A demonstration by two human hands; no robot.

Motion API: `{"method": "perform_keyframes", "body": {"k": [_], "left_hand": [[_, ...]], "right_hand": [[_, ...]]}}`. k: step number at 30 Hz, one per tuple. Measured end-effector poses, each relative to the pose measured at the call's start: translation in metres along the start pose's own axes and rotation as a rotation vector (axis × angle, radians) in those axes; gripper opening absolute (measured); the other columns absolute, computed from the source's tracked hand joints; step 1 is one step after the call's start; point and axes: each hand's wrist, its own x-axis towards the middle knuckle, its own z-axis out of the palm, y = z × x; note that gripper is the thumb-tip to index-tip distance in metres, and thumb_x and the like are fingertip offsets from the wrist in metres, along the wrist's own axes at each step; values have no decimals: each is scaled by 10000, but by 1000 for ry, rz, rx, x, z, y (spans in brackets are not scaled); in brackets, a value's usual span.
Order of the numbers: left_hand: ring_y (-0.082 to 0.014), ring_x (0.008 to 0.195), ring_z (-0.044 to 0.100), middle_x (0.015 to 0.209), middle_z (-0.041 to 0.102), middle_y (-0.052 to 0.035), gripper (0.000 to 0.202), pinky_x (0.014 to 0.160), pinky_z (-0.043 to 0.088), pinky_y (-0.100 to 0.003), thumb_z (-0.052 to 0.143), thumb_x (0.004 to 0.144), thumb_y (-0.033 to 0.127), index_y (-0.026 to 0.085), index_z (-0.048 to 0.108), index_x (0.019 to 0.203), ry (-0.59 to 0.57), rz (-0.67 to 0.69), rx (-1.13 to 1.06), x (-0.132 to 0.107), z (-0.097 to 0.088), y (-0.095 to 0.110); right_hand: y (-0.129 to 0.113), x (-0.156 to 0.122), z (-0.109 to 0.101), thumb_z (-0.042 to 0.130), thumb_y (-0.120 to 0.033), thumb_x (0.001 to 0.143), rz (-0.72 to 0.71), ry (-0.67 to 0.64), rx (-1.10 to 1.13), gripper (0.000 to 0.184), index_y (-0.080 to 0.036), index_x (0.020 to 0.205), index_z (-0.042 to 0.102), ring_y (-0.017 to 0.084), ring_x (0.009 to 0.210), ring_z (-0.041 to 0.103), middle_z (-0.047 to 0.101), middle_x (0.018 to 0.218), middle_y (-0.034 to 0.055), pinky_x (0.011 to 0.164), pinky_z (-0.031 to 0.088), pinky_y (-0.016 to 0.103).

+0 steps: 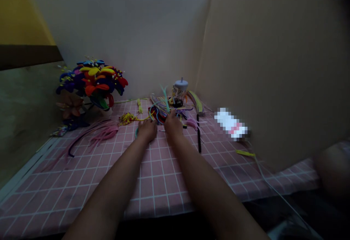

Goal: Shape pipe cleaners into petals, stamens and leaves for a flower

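My left hand [147, 130] rests low over the table, fingers curled, with a short teal curve of pipe cleaner [136, 133] showing at its outer edge. What lies under those fingers is hidden. Close beside it, my right hand [174, 124] is closed around mint-green pipe cleaners [165, 99], whose ends stick up beyond the fingers. A pile of coloured pipe cleaners [157, 115] lies just past both hands. To the left of the pile is a bunch of small yellow and red beads or stamens [128, 118].
A bouquet of bright fuzzy flowers [94, 81] stands at the left, pink pipe cleaners [105, 132] before it. Behind my hands is a lidded cup [179, 93]. A black stick [199, 134], a blurred-out phone [231, 124] and a cable [264, 176] lie rightward. Tall pale panels [123, 36] enclose the table.
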Motion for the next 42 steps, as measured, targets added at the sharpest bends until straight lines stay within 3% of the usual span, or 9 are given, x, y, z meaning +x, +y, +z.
{"method": "perform_keyframes", "body": {"k": [8,11,15,19,24,30,36,39,42], "left_hand": [[-262,1085,499,1111,623,-79,309,990,190,-562,404,821,287,263,613,1048,102,-82,-260,13,7,-2],[-295,1126,468,1153,607,-84,349,993,103,-614,445,809,352,289,585,1122,130,-84,-256,14,9,-3],[-305,1111,472,1150,604,-93,299,970,80,-650,443,814,350,270,629,1033,124,-74,-213,13,13,-5],[-291,1081,499,1100,623,-111,304,975,188,-589,452,799,277,214,622,1043,267,-166,-273,16,14,-8],[-287,1160,453,1221,544,-126,436,972,300,-487,480,757,243,194,553,1184,493,-283,-362,23,13,-15],[-276,1205,403,1285,427,-173,585,1002,319,-433,497,720,184,132,433,1299,695,-229,-496,24,10,-22],[-209,1069,507,1313,392,-159,538,869,456,-327,453,772,181,161,427,1309,811,-175,-766,24,3,-24],[-222,1125,476,1355,356,-160,537,803,486,-305,432,800,213,172,394,1334,864,-209,-850,23,-2,-24],[-221,1150,460,1400,304,-147,553,830,479,-312,410,817,217,189,344,1365,821,-199,-844,20,-5,-24]], "right_hand": [[12,5,8,285,-171,886,1,-94,5,281,-64,1139,346,249,851,640,626,948,194,665,453,322],[14,4,7,306,-158,871,-21,-145,17,272,-84,1126,364,252,857,638,635,950,177,683,453,331],[13,3,1,300,-161,873,-32,-178,40,253,-113,1106,385,242,886,628,631,983,167,715,448,330],[13,4,-2,293,-177,875,-37,-167,69,253,-119,1106,380,246,875,626,631,964,174,718,444,341],[16,6,2,320,-198,860,-27,-177,97,256,-135,1098,393,265,861,624,635,952,161,705,442,355],[16,4,2,341,-195,858,-19,-204,96,254,-143,1096,415,254,874,619,629,960,153,722,436,351],[13,3,-4,282,-173,872,-13,-133,165,275,-127,1119,392,243,854,609,623,951,158,713,434,342],[13,2,-5,298,-156,858,-22,-156,202,276,-133,1117,391,232,856,604,620,963,148,719,433,333],[13,1,-8,292,-168,863,-17,-148,195,284,-128,1127,390,235,848,609,623,953,146,708,436,330]]}}
